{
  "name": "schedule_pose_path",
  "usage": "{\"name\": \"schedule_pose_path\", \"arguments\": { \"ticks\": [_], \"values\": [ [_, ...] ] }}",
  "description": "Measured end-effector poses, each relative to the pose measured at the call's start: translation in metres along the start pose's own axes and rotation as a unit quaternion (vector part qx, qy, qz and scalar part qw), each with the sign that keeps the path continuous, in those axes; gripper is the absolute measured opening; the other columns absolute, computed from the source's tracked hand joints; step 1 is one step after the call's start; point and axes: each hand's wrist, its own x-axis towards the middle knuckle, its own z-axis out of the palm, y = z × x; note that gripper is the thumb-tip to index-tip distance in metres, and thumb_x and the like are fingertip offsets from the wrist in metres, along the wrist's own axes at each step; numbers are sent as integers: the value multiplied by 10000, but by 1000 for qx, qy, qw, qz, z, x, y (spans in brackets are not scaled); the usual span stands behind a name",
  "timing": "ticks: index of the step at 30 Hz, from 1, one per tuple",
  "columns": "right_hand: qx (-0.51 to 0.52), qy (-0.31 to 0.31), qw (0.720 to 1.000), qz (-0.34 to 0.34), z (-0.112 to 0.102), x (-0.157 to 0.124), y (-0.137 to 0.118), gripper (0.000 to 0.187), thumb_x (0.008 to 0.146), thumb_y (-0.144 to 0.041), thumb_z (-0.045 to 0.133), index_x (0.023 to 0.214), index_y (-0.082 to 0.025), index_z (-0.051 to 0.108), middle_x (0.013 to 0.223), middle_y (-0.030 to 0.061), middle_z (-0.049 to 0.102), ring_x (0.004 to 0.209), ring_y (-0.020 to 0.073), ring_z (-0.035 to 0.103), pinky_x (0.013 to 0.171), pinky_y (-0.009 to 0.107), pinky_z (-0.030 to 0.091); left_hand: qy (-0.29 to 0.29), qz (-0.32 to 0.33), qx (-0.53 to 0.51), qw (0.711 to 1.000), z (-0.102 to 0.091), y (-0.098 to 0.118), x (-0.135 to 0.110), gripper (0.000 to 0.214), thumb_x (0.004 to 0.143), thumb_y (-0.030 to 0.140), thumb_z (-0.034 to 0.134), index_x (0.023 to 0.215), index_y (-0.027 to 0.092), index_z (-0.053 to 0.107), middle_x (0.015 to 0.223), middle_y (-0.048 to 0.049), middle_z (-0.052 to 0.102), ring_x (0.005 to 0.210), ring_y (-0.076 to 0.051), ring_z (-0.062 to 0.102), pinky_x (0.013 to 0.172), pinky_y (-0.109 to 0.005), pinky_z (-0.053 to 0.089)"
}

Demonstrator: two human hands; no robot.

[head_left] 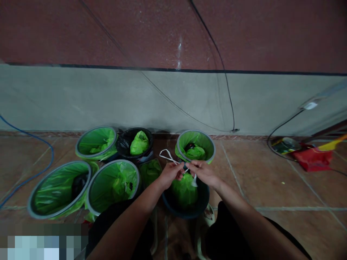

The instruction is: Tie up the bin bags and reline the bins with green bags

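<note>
My left hand [169, 174] and my right hand [203, 172] meet over a dark blue bin [200, 206] on the floor in front of me. Both hands pinch the white drawstring [167, 155] of a green plastic bag [184, 189] that sits gathered inside that bin. A loop of the drawstring sticks up to the left of my left hand, and a short end hangs below my right hand. The fingers of both hands are closed on the string.
Several bins lined with green bags stand around: two large ones at the left [58, 189] [113, 184], one behind [96, 142], a black bin [135, 142] and another [195, 146] by the wall. A red dustpan [311, 157] and cables [230, 108] lie at the right.
</note>
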Motion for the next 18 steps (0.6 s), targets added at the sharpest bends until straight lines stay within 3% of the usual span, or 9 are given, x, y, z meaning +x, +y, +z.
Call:
{"name": "schedule_pose_path", "arguments": {
  "ticks": [3,6,9,12,16,18],
  "values": [
    [46,-20,999,12,1,-2,-6,540,787,-692,565,596,-202,441,490,-80,346,466,67,284,470,233,223,-39,12,16,999,0,-1,1,266,671,362,740,730,143,601,608,36,571,485,-63,507,515,-205,421],
    [49,-48,998,-1,1,-5,-9,529,790,-677,583,613,-195,457,500,-81,362,469,61,289,464,227,213,-55,51,73,995,0,-7,4,169,628,220,715,725,151,594,563,64,531,493,-61,475,520,-194,389],
    [25,-62,997,-23,1,-6,-11,522,814,-659,572,613,-183,497,512,-61,425,478,65,338,471,227,241,-65,90,159,981,-1,-12,6,79,679,210,655,695,142,617,549,56,534,500,-66,453,512,-192,357],
    [39,-36,998,-33,0,-5,-14,534,839,-668,526,626,-179,540,506,-46,441,483,78,377,487,234,295,-75,110,222,966,-1,-14,6,173,783,282,594,729,133,664,586,28,582,533,-82,487,534,-198,379],
    [125,49,990,37,0,-2,-13,558,887,-670,400,955,-178,654,661,9,596,511,110,489,494,251,388,-47,118,247,961,0,-14,6,236,833,333,562,754,139,671,594,19,584,548,-99,525,542,-202,410],
    [125,39,989,76,3,-1,-7,545,880,-640,427,1095,-183,631,775,33,644,529,112,522,480,247,402,-35,125,245,961,0,-13,6,231,836,328,556,756,142,669,597,19,584,547,-101,533,543,-203,419]
  ]
}}
